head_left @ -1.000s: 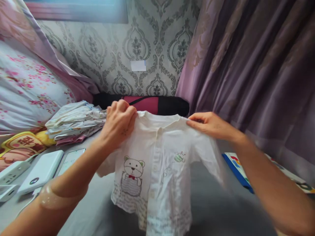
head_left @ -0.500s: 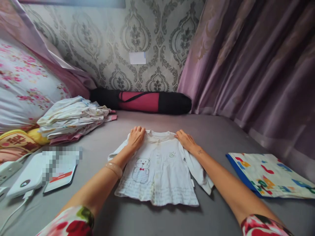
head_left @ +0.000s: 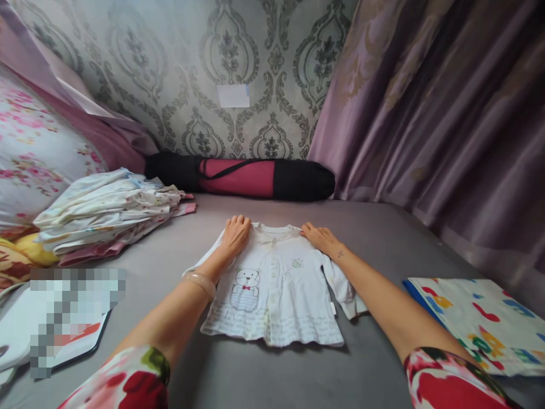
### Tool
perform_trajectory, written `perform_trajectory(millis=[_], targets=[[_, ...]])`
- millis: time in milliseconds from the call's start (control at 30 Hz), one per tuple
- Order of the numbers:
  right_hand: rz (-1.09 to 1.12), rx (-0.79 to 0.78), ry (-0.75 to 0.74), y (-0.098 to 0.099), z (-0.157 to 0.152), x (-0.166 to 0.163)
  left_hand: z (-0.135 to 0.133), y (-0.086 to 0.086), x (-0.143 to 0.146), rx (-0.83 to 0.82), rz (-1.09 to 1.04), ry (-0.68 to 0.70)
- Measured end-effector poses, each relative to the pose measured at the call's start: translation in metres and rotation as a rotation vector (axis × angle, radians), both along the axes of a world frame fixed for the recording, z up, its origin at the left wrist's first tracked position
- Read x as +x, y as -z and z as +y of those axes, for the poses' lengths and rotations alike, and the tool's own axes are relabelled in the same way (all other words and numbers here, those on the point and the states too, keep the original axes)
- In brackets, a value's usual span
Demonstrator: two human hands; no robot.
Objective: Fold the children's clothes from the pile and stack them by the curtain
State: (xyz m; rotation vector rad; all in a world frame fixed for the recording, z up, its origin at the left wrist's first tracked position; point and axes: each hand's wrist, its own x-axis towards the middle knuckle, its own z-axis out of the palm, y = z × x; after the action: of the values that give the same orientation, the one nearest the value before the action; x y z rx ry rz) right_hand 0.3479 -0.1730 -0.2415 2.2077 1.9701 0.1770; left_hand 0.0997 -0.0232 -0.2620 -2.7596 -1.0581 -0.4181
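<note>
- The small white button-front baby shirt with a bear print (head_left: 276,289) lies flat, front up, on the grey bed surface (head_left: 374,238), its collar pointing away from the person and its hem nearest to them.
- The left hand (head_left: 236,234) rests palm down on the shirt's left shoulder, fingers (head_left: 242,222) stretched out flat and pressing on the cloth, gripping nothing.
- The right hand (head_left: 319,237) lies flat on the opposite shoulder, beside the collar, fingers likewise spread and released, only touching the fabric.
- The bear print sits just below the left fingers, and a small green bee print lies just below and between the two hands.
- The shirt's sleeve on the right side is folded back under the right forearm, near the wrist.
- A pale translucent bangle (head_left: 200,281) circles the left wrist, and both upper arms wear red floral sleeves (head_left: 443,380).
- Beyond the fingers, against the patterned wall, lies a black and magenta rolled mat in a bag (head_left: 242,177).
- Well to the left of the left fingers sits a stack of folded pale printed clothes (head_left: 106,207), beside a pink floral pillow (head_left: 34,159).
- Nearer the person on the left lies a blurred-out flat object (head_left: 72,318).
- Well to the right of the right fingers lies a white cloth with coloured letter shapes and a blue edge (head_left: 472,318).
- A mauve curtain (head_left: 447,113) hangs along the right side.
</note>
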Motion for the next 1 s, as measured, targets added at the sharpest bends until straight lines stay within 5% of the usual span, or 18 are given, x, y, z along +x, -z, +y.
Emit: perform_trajectory(millis=[233,500,833,1000], targets=[[0.141,0.006,0.036,0.002,0.011,0.011,0.018,0.004,0.013,-0.342,-0.059,-0.079],[0.469,0.077,0.121,0.008,0.044,-0.002,0.037,-0.011,0.023,-0.604,-0.068,-0.091],[0.407,0.223,0.261,0.022,0.047,-0.023,0.033,0.006,0.029,-0.486,-0.195,-0.125],[0.279,0.293,0.235,0.025,0.047,-0.03,0.026,0.008,0.028,-0.244,-0.158,-0.078]])
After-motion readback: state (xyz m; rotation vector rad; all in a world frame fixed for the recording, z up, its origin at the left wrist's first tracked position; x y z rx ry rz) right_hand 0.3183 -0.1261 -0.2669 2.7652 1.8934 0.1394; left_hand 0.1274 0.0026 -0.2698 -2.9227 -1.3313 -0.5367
